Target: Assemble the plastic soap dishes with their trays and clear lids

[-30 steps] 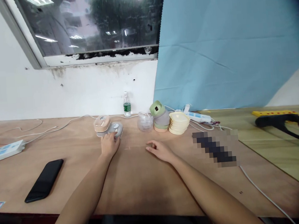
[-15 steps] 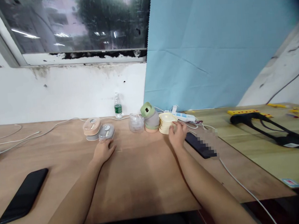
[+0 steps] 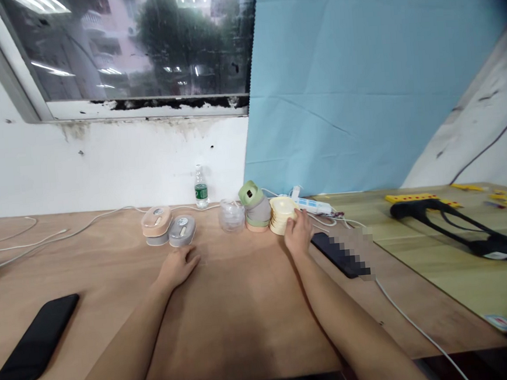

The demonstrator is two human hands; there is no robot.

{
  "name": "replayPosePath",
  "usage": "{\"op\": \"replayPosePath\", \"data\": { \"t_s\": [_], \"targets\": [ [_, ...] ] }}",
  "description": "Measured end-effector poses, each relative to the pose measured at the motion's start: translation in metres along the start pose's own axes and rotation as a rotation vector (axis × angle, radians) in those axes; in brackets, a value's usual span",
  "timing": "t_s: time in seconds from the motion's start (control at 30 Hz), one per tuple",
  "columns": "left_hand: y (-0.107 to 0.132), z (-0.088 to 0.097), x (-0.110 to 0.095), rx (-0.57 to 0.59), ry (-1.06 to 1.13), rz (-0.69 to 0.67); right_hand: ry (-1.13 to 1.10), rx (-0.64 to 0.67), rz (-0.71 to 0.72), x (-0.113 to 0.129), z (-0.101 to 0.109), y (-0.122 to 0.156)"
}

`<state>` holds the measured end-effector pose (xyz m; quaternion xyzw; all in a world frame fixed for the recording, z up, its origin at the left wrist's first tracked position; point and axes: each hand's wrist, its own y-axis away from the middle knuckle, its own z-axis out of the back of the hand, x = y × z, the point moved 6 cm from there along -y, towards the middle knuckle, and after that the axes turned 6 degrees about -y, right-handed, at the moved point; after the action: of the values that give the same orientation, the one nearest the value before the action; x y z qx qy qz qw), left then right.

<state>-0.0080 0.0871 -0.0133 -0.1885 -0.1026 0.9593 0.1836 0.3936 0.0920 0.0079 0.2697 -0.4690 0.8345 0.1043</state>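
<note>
The stack of cream-coloured round plastic discs (image 3: pixel 282 215) stands on the light wooden table (image 3: pixel 247 331), and my right hand (image 3: pixel 299 236) is against it. The fingers (image 3: pixel 303 221) of this hand are a little curled and touch the right side of the stack. I cannot tell if they really pinch it or only rest there, because the hand covers the contact. The discs lean together, and I judge that the long axis of the stack goes more or less sideways, so one end of it faces my right hand. This hand is clearly the nearer one.

My left hand (image 3: pixel 178 266) lies open and low on the table, holding nothing, well apart from the stack. It is near the front of a grey oval plastic case (image 3: pixel 182 231), and a peach-coloured oval case (image 3: pixel 156 220) sits just beside that one. Between these cases and the stack there are a clear plastic container (image 3: pixel 231 216) and a green and grey stacked plastic piece (image 3: pixel 255 208), which stands just left of the discs. Behind the stack lies a white power strip (image 3: pixel 311 206). Just right of my right wrist lies a black smartphone (image 3: pixel 334 254), partly hidden by a blurred patch.
</note>
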Motion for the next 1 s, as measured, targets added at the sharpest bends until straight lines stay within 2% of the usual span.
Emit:
{"op": "replayPosePath", "data": {
  "t_s": [0.3,0.77,1.0],
  "targets": [
    [0.000,0.001,-0.003,0.007,-0.015,-0.040,0.022,0.027,0.048,0.001,-0.004,0.001],
    [0.003,0.000,-0.005,-0.005,0.017,-0.074,-0.213,-0.105,0.028,-0.011,-0.003,-0.001],
    [0.004,-0.001,-0.005,-0.008,0.050,-0.039,-0.303,-0.090,0.007,-0.013,-0.007,-0.001]
  ]
}}
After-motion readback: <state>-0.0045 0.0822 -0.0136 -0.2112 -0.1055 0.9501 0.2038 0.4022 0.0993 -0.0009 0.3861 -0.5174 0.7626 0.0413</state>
